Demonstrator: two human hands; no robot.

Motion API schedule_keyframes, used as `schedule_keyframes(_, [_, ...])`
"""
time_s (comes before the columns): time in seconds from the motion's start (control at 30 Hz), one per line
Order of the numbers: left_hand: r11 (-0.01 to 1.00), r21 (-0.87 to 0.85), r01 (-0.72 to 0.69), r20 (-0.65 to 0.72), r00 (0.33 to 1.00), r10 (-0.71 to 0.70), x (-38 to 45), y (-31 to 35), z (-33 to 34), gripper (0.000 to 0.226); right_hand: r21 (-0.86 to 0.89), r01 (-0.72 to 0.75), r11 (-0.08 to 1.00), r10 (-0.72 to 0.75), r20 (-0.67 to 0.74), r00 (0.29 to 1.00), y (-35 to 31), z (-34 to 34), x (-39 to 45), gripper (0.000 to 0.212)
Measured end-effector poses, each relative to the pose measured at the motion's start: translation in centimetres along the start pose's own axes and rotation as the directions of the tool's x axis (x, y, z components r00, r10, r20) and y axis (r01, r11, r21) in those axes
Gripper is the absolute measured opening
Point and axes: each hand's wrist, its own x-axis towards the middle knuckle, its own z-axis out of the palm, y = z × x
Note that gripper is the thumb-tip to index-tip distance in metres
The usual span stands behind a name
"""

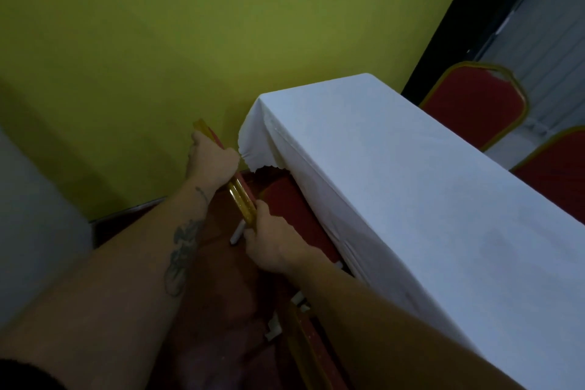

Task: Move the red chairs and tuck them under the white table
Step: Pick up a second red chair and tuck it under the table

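A red chair with a gold frame (242, 199) stands at the near long side of the white table (395, 174), close to its far corner. Both hands grip the top rail of the chair's back. My left hand (212, 161) holds the rail's far end, and my right hand (272, 241) holds its near end. The chair's red seat (285, 199) reaches under the hanging white cloth. Another gold-framed chair (304, 345) shows partly below my right forearm, beside the table.
A yellow-green wall (190, 41) stands just beyond the table's far end. Two more red chairs (474, 104) (557, 168) line the table's far side. The floor is dark red carpet (215, 294). A pale surface (31, 215) rises at the left edge.
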Motion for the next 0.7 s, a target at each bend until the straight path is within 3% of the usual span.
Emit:
schedule_keyframes(0.17, [0.997,-0.081,0.005,0.154,0.988,0.008,-5.2,-1.5,-0.2,0.11,-0.116,-0.177,0.977,0.196,0.176,0.965,3.2,0.6,-5.6,0.093])
schedule_keyframes(0.27, [0.997,-0.06,0.038,0.215,0.976,-0.024,-7.4,-2.0,0.5,0.116,-0.127,-0.2,0.972,0.219,0.155,0.963,4.2,1.1,-8.1,0.077])
schedule_keyframes(0.4, [0.998,-0.017,0.066,0.245,0.968,-0.06,-9.2,-3.4,1.9,0.122,-0.277,-0.191,0.942,0.249,0.194,0.949,3.8,1.8,-10.8,0.082])
schedule_keyframes(0.47, [0.998,-0.032,0.062,0.242,0.969,-0.052,-9.6,-3.7,2.3,0.122,-0.339,-0.173,0.925,0.237,0.158,0.959,3.3,1.8,-11.8,0.065])
schedule_keyframes(0.53, [0.992,-0.081,0.096,0.226,0.971,-0.076,-9.5,-3.4,2.4,0.118,-0.348,-0.143,0.927,0.193,0.112,0.975,3.2,1.5,-12.0,0.03])
schedule_keyframes(0.7, [0.971,-0.165,0.173,0.186,0.972,-0.141,-6.6,-2.9,1.1,0.11,-0.388,-0.107,0.915,0.136,0.048,0.99,3.7,0.1,-10.6,0.031])
